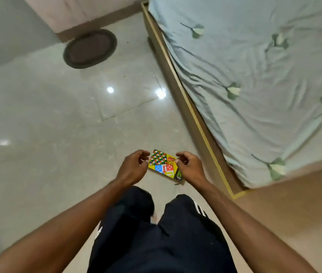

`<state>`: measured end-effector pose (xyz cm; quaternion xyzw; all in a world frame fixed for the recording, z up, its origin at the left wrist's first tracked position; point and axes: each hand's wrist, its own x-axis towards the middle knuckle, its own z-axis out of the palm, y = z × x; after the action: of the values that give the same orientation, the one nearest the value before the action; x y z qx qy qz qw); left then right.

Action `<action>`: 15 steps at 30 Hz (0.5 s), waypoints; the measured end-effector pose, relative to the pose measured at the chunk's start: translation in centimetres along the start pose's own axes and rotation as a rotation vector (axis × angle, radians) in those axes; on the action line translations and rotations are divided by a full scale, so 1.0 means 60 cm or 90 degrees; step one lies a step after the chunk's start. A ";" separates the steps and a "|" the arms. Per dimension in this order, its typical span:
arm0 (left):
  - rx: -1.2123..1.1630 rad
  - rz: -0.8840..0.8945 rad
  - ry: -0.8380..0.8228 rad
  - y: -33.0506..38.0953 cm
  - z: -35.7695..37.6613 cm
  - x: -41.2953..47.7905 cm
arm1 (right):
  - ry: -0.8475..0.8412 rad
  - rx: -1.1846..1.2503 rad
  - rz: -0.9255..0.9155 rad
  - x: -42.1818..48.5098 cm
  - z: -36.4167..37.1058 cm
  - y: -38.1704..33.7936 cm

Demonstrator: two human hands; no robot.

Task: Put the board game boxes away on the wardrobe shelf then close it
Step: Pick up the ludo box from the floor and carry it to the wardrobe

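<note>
A yellow board game box [163,164] with a chequered pattern and red and blue squares lies flat on the pale floor, close to the bed frame. A dark green and black part [179,175] shows at its right end; I cannot tell whether that is a second box. My left hand [133,167] hovers over the box's left end, fingers curled and apart. My right hand [189,166] hovers over the right end in the same way and hides that corner. Neither hand grips the box. No wardrobe is in view.
A bed [264,75] with a pale blue flowered sheet fills the right side, and its wooden frame [193,115] runs diagonally beside the box. An oval brown mat [90,48] lies on the far floor. My dark-trousered legs [156,233] stand just below the box.
</note>
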<state>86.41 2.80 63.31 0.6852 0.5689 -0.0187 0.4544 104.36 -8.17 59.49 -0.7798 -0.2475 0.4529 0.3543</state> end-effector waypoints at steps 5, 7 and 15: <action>0.090 0.028 -0.139 -0.053 0.012 0.201 | 0.140 0.084 0.183 0.103 0.108 0.077; 0.134 0.045 -0.201 -0.093 0.043 0.281 | 0.185 0.108 0.245 0.146 0.169 0.129; 0.403 0.157 -0.419 -0.327 0.276 0.576 | 0.316 0.232 0.468 0.320 0.422 0.413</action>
<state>91.08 17.31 23.07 0.8100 0.2754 -0.3537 0.3782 92.60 -1.81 21.47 -0.8254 0.2202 0.3840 0.3502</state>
